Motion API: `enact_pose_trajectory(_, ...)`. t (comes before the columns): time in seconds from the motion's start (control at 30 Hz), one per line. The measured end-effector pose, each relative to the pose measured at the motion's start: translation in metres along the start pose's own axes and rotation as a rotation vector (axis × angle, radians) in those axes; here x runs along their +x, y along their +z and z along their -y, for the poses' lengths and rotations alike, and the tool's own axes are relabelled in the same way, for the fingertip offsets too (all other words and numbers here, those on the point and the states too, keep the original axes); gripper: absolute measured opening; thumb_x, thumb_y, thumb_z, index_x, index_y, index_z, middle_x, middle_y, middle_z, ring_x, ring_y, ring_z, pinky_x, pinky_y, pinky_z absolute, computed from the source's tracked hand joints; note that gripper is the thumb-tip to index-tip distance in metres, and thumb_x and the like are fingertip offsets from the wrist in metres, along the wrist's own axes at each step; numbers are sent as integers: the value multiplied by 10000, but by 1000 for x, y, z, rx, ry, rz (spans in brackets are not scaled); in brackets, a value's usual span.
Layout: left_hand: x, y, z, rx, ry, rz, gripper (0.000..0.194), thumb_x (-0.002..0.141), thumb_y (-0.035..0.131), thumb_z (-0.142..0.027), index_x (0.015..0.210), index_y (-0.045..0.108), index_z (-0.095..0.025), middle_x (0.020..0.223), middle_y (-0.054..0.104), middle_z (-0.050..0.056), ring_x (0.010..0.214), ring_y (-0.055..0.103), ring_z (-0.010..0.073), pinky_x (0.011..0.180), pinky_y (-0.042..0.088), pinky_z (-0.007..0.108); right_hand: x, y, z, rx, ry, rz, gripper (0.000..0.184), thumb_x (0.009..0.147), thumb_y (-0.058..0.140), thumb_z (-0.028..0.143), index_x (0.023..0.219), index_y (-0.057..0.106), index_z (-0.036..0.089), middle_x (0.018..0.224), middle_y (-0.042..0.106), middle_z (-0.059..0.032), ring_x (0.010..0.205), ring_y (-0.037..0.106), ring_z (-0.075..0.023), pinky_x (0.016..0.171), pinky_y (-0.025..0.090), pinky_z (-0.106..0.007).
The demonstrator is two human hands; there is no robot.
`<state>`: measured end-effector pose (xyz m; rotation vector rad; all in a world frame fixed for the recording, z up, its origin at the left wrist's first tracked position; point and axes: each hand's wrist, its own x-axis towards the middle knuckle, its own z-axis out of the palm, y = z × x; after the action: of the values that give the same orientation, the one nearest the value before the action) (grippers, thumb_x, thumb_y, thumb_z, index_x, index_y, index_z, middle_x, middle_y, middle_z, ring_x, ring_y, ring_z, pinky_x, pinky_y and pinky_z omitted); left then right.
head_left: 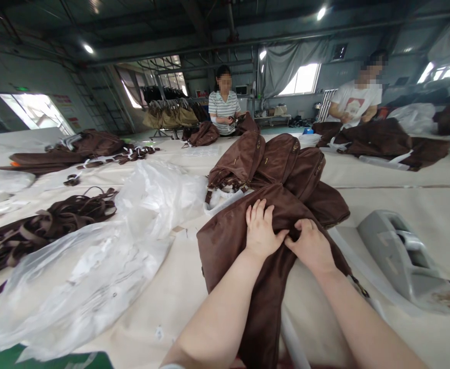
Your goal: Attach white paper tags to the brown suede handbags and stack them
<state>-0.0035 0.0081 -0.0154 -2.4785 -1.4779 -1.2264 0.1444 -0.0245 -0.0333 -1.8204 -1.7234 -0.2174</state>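
A brown fabric bag [228,241] lies flat on the work table in front of me. My left hand [261,230] rests on it with fingers together, thumb pinching a fold of the cloth. My right hand [311,246] is beside it, fingers curled down into the same fold of brown fabric. Just behind the hands, several more brown bags [274,159] lean in a row.
Clear plastic bags [94,266] spread at left, beside a heap of brown straps [44,223]. A grey tape dispenser [401,256] sits at right. Two people [222,105] [357,100] work with brown bags at the table's far side. The table [401,179] is cream.
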Motion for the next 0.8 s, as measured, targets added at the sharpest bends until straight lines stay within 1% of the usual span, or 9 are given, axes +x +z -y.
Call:
enact_pose_trajectory(0.1, 0, 0, -2, 11, -4, 60, 791, 634, 765, -374, 1317, 430, -158, 1471, 306, 163, 1395, 204, 331, 1154, 102, 541, -2, -1, -7, 125, -91, 160, 62, 766, 528, 232, 774, 468, 219, 749, 571, -5, 668, 560, -165, 602, 390, -276)
enact_pose_trajectory(0.2, -1, -1, -3, 16, -17, 81, 803, 623, 769, -356, 1324, 426, -163, 1478, 294, 160, 1399, 192, 325, 1158, 92, 535, -1, -1, -15, 319, -139, 314, 68, 767, 468, 178, 720, 447, 223, 664, 534, 22, 612, 515, -147, 593, 384, -272)
enact_pose_trajectory(0.33, -1, 1, -1, 28, -6, 86, 787, 626, 757, -282, 1328, 425, -149, 1480, 291, 165, 1407, 171, 316, 1165, 86, 524, -5, -6, -7, 657, -134, 477, 85, 801, 500, 282, 753, 488, 214, 715, 566, 11, 670, 542, -158, 630, 436, -277)
enact_pose_trajectory(0.43, -2, 5, 0, 32, 13, 90, 774, 635, 736, -221, 1337, 419, -149, 1481, 292, 166, 1407, 177, 314, 1164, 104, 526, -11, -17, 8, 666, -149, 421, 173, 834, 519, 352, 731, 505, 213, 711, 580, 4, 671, 547, -161, 639, 442, -276)
enact_pose_trajectory(0.53, 0, 0, -2, -8, 27, 68, 735, 652, 739, -267, 1316, 445, -156, 1463, 326, 165, 1392, 224, 325, 1150, 154, 544, -10, -28, 7, 541, -78, 165, 211, 860, 502, 404, 781, 543, 212, 759, 617, -22, 710, 577, -177, 686, 455, -289)
enact_pose_trajectory(0.6, 4, -19, -4, -72, 59, 35, 619, 702, 715, -328, 1259, 504, -160, 1419, 400, 157, 1358, 304, 313, 1134, 224, 522, -4, -31, -8, 313, 30, -60, 248, 852, 511, 438, 889, 569, 199, 879, 646, -70, 837, 602, -224, 790, 452, -335)
enact_pose_trajectory(0.67, 7, -51, 3, -159, 82, -16, 445, 789, 638, -360, 1185, 562, -171, 1332, 507, 136, 1280, 427, 266, 1097, 322, 449, 2, -31, -26, 59, 158, -109, 370, 819, 539, 499, 990, 569, 172, 977, 644, -134, 943, 598, -290, 836, 440, -391)
enact_pose_trajectory(0.73, 8, -89, 22, -226, 4, -105, 315, 865, 542, -357, 1131, 595, -197, 1193, 614, 95, 1139, 550, 216, 1022, 410, 386, 7, -29, -41, -66, 253, 103, 475, 797, 524, 583, 997, 574, 155, 955, 650, -170, 931, 613, -328, 779, 457, -409)
enact_pose_trajectory(0.8, 4, -118, 54, -220, -190, -202, 301, 886, 491, -405, 1063, 628, -203, 1065, 670, 71, 1012, 614, 209, 940, 460, 363, 10, -26, -50, -83, 301, 347, 513, 793, 480, 646, 939, 583, 165, 881, 663, -163, 857, 638, -326, 699, 466, -390)
